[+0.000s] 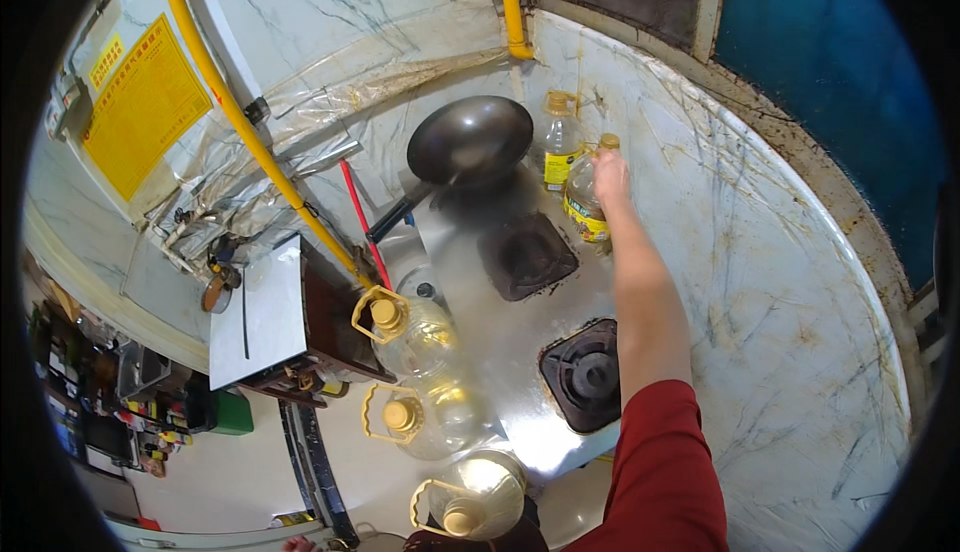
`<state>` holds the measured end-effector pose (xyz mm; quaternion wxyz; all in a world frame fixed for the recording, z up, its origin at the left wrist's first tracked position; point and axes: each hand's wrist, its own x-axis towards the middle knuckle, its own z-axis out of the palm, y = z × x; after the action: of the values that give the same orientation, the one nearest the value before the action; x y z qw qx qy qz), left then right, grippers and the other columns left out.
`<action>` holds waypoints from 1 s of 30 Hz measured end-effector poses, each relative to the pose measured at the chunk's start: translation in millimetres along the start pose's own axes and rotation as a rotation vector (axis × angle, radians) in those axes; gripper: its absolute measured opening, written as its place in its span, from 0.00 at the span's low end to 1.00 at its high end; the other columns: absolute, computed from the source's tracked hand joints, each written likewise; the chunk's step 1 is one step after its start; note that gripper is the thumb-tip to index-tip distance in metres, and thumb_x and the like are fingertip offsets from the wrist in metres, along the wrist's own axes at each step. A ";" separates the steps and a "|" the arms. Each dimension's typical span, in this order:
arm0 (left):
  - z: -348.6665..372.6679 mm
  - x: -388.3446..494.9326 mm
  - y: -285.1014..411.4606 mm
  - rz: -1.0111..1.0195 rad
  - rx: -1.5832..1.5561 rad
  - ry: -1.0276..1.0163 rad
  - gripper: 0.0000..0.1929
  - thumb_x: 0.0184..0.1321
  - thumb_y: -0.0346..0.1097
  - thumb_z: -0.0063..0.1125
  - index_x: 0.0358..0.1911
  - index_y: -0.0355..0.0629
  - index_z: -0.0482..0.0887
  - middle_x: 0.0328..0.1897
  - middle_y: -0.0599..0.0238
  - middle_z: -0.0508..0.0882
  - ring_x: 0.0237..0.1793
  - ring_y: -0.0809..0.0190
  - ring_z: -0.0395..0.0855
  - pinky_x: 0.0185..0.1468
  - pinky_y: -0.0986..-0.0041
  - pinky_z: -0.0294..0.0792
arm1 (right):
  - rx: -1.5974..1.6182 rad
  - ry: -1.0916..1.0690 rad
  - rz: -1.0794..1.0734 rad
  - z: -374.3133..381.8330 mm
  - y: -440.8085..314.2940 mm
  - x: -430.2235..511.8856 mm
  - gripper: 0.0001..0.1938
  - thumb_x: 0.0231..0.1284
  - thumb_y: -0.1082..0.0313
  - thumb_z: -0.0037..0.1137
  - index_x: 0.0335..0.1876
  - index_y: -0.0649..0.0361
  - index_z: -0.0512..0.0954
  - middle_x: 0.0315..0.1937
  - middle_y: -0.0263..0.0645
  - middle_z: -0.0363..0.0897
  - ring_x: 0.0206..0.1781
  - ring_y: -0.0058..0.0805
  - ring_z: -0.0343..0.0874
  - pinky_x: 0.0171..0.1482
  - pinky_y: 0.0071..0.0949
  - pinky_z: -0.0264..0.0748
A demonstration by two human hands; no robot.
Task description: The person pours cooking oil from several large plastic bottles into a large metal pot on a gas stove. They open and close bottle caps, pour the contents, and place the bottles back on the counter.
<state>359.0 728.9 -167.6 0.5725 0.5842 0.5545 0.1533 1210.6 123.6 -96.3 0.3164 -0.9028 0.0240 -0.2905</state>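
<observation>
My right hand point(611, 175), at the end of an outstretched arm in a red sleeve, grips a clear plastic oil bottle point(580, 186) near its neck. This bottle has a yellow cap and a yellow label, and stands at the far right of the steel gas stove point(469, 282). Just behind it is a second oil bottle point(561, 136) by the wall. Only the fingertips of what seems to be my left hand point(300, 544) show at the bottom edge; whether they hold anything is hidden.
A wok point(472, 139) is tilted up at the stove's back. Two burners, a rear one point(529, 256) and a front one point(592, 376), lie below my right arm. Large oil jugs point(416, 334), point(442, 417), point(484, 488) line the stove's left side. A yellow pipe point(247, 136) crosses the wall.
</observation>
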 end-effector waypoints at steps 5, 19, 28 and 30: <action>57.1 51.0 84.4 0.254 -0.056 -0.121 0.03 0.69 0.31 0.58 0.42 0.45 0.77 0.45 0.67 0.81 0.46 0.62 0.83 0.43 0.67 0.81 | 0.004 0.262 -0.076 -110.4 -29.7 -21.5 0.09 0.66 0.68 0.60 0.46 0.64 0.83 0.45 0.57 0.83 0.50 0.59 0.82 0.53 0.50 0.78; 176.9 -1.6 322.5 1.075 -0.234 -1.038 0.08 0.71 0.22 0.54 0.49 0.31 0.82 0.54 0.57 0.83 0.49 0.62 0.85 0.57 0.70 0.78 | -0.446 0.342 0.019 -485.0 -269.7 -388.9 0.11 0.76 0.64 0.57 0.52 0.65 0.80 0.33 0.36 0.81 0.32 0.20 0.76 0.38 0.23 0.74; 154.0 -133.5 162.2 1.442 -0.274 -1.800 0.08 0.60 0.26 0.62 0.43 0.40 0.83 0.47 0.58 0.83 0.49 0.50 0.82 0.54 0.62 0.76 | -0.441 0.071 0.400 -450.5 -346.0 -690.7 0.04 0.65 0.81 0.57 0.43 0.70 0.78 0.32 0.47 0.73 0.35 0.38 0.72 0.42 0.35 0.73; 146.7 -149.3 126.1 1.512 -0.269 -1.885 0.17 0.54 0.25 0.62 0.49 0.36 0.82 0.51 0.55 0.81 0.55 0.48 0.80 0.59 0.61 0.73 | -0.382 -0.006 0.387 -427.2 -355.7 -736.8 0.03 0.68 0.78 0.56 0.43 0.69 0.79 0.31 0.43 0.73 0.34 0.32 0.73 0.40 0.32 0.73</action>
<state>487.5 566.8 -37.3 0.5734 0.5784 -0.5799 0.0200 318.4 337.0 6.3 0.1902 -0.9256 0.2494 -0.2121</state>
